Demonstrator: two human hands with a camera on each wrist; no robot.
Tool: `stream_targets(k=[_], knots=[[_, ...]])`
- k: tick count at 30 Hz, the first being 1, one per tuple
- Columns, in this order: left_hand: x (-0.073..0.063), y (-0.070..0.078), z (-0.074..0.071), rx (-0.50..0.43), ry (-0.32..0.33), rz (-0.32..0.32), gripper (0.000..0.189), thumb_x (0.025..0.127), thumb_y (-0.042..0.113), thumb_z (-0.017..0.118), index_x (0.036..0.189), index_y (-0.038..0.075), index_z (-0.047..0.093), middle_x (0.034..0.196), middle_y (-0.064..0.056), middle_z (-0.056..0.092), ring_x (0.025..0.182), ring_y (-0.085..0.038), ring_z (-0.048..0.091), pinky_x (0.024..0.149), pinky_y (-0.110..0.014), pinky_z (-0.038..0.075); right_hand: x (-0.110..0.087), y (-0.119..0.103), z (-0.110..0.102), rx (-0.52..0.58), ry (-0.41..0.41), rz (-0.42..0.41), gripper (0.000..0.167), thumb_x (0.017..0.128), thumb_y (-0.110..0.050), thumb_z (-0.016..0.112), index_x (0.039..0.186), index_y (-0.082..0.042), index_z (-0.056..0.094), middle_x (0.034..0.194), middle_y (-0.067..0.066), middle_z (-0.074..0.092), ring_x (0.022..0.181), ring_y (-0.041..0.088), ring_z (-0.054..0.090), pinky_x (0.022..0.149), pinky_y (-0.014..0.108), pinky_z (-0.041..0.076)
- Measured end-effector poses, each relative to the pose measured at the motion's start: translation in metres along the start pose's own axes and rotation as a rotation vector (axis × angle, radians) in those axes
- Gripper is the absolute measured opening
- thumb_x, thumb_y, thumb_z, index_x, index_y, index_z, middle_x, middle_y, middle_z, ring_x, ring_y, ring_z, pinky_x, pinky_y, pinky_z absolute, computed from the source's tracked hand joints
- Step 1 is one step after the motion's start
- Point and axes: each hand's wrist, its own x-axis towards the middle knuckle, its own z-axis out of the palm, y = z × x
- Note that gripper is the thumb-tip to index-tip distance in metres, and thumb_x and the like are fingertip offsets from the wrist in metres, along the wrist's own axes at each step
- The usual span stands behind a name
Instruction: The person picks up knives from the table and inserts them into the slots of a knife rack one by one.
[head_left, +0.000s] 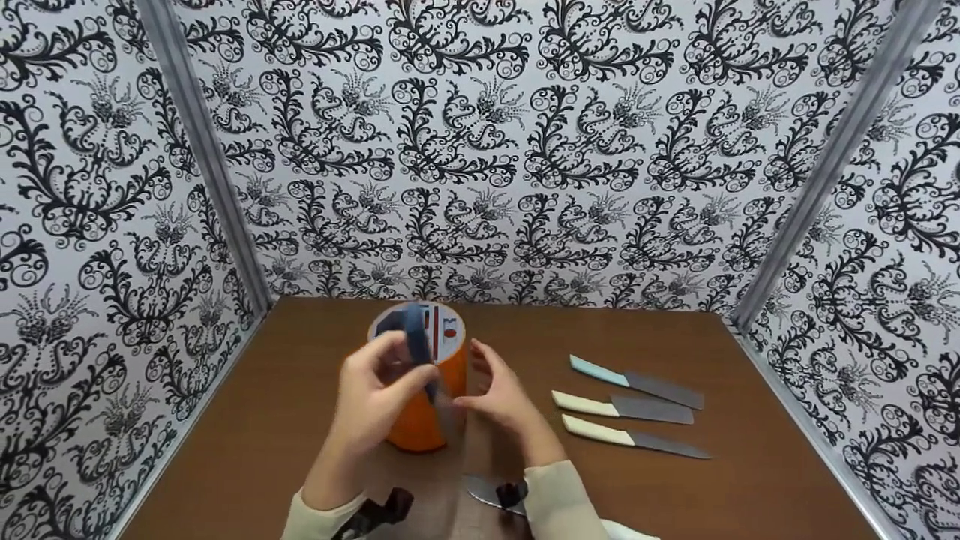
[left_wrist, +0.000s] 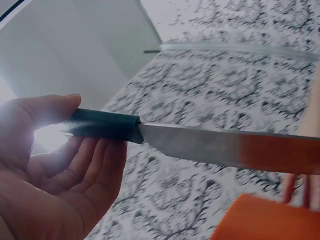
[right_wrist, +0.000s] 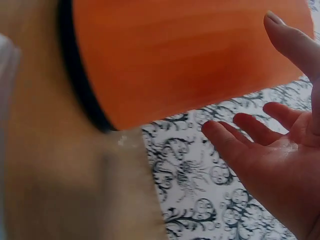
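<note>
My left hand grips a knife by its dark blue-green handle, thumb on one side and fingers on the other. The knife's blade points down in front of an orange cylindrical knife block, blurred in the head view. In the left wrist view, orange shows along the blade's outer part. The block stands upright, with a pale slotted top. To the block's right, my right hand has its fingers spread and holds nothing; the right wrist view shows its palm beside the block's orange side.
Three knives lie on the brown table to the right: a light-blue-handled one, a cream-handled broad one and a cream-handled pointed one. Another blade lies near the front, partly hidden by my right wrist. Patterned walls enclose the table.
</note>
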Motion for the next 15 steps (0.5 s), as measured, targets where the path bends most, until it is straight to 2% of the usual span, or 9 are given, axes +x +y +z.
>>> stream_targets(k=[2, 5, 11, 15], knots=[[0.000, 0.005, -0.008, -0.017, 0.052, -0.006, 0.021, 0.085, -0.007, 0.082, 0.104, -0.004, 0.073, 0.083, -0.003, 0.071, 0.072, -0.014, 0.067, 0.067, -0.024, 0.059, 0.003, 0.006, 0.005, 0.003, -0.008, -0.001, 0.105, 0.078, -0.011, 0.094, 0.164, -0.004, 0.034, 0.164, 0.026, 0.043, 0.148, 0.049, 0.045, 0.119, 0.062, 0.043], [-0.001, 0.010, -0.017, -0.058, 0.110, 0.025, 0.022, 0.086, -0.011, 0.078, 0.106, -0.009, 0.070, 0.087, -0.003, 0.073, 0.075, -0.014, 0.070, 0.071, -0.024, 0.061, 0.006, 0.013, 0.010, 0.045, -0.032, -0.009, 0.105, 0.078, -0.010, 0.094, 0.164, -0.004, 0.034, 0.160, 0.026, 0.046, 0.148, 0.050, 0.046, 0.120, 0.064, 0.041], [-0.008, 0.019, -0.027, -0.117, 0.180, 0.177, 0.021, 0.089, -0.016, 0.073, 0.108, -0.014, 0.066, 0.094, -0.004, 0.075, 0.080, -0.012, 0.073, 0.075, -0.023, 0.063, 0.009, 0.018, 0.016, 0.135, -0.056, -0.029, 0.107, 0.077, -0.004, 0.093, 0.165, -0.003, 0.031, 0.157, 0.028, 0.047, 0.146, 0.050, 0.048, 0.120, 0.061, 0.042], [-0.011, 0.023, -0.033, -0.140, 0.221, 0.259, 0.026, 0.089, -0.019, 0.071, 0.113, -0.019, 0.063, 0.100, -0.006, 0.077, 0.087, -0.012, 0.076, 0.081, -0.023, 0.064, 0.011, 0.019, 0.018, 0.146, -0.063, -0.037, 0.110, 0.077, -0.003, 0.093, 0.166, -0.003, 0.029, 0.156, 0.028, 0.046, 0.146, 0.051, 0.047, 0.121, 0.059, 0.042]])
